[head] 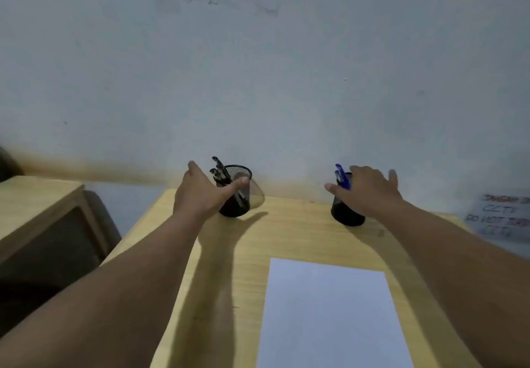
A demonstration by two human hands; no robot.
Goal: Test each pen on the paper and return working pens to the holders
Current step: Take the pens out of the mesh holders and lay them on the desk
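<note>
Two black mesh pen holders stand at the back of a light wooden table (301, 224). The left holder (241, 207) has several black pens (219, 170) in it. The right holder (344, 214) has blue pens (341, 177). My left hand (200, 195) is spread around the left holder, thumb across its front and fingers up along its left side. My right hand (370, 190) is spread over the right holder's top and hides most of its rim. Neither hand holds a pen. A blank white sheet of paper (327, 310) lies on the table in front of me.
A pale wall rises right behind the holders. A second wooden desk (37, 195) stands to the left, with a dark gap between it and my table. A white sign with handwritten text (499, 215) is at the right edge.
</note>
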